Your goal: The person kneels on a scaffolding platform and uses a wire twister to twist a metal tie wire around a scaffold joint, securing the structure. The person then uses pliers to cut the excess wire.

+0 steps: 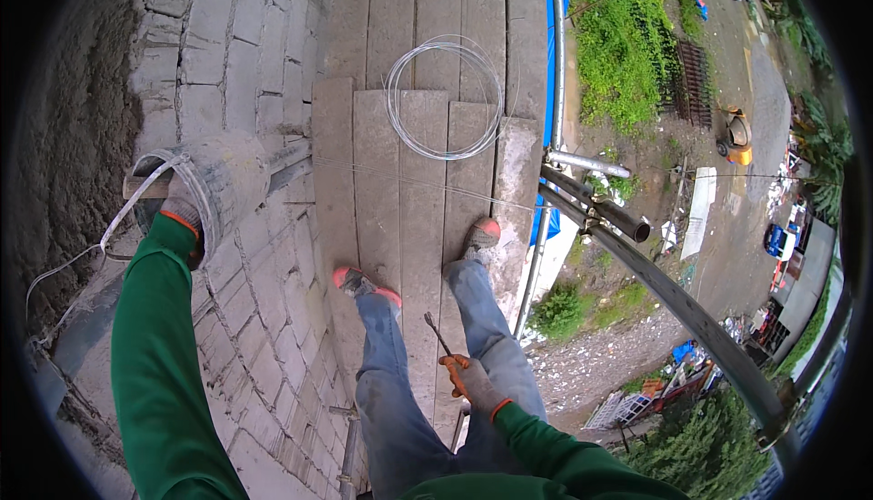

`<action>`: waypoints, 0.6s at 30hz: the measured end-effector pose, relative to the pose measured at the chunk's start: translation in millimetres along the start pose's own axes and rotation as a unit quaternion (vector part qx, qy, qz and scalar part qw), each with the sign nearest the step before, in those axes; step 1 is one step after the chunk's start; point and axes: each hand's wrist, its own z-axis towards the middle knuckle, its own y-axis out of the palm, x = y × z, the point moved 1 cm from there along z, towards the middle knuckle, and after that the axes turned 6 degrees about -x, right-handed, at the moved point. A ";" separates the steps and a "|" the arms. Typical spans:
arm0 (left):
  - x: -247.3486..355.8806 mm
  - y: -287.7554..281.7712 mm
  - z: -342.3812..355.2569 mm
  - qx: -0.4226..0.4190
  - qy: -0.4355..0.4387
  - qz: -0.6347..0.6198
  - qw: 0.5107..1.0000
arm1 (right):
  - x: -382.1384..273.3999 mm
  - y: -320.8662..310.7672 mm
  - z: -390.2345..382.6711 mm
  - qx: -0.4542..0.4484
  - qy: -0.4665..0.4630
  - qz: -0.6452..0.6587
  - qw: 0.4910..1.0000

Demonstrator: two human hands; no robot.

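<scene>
Just below the centre of the frame, a slim, dark metal hand tool [439,337] points obliquely toward the upper left, its far end free above the planks. Its lower end is held by the right hand [468,382], which wears an orange-and-grey work glove; the fingers are curled closed around the shaft. At the left of the frame, the left hand [185,198], in a grey glove with an orange cuff, reaches to the mouth of a grey, mortar-crusted cylindrical bucket [235,171], which lies tilted against the wall. Its fingers are hidden, so how far they are open, and whether they grip anything, cannot be told. A pale, narrow band [144,195] loops from the bucket rim toward the lower left.

Both forearms are in green sleeves. Between them stand two legs in faded blue jeans [386,345], with red-and-grey shoes [482,236] on weathered grey planks [400,227]. Toward the upper centre, a loose round coil of thin silvery wire [390,105] rests on these planks. A grey block wall [205,55] fills the left side. At right, a long metal scaffold tube [677,300] slants toward the lower right; beyond it, on the ground, are green undergrowth [600,55] and an orange mixer with a grey drum [738,145].
</scene>
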 end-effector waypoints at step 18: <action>-12.0 3.8 36.3 -0.027 -0.043 -0.104 0.993 | 14.5 10.0 8.3 0.050 -0.029 0.001 0.998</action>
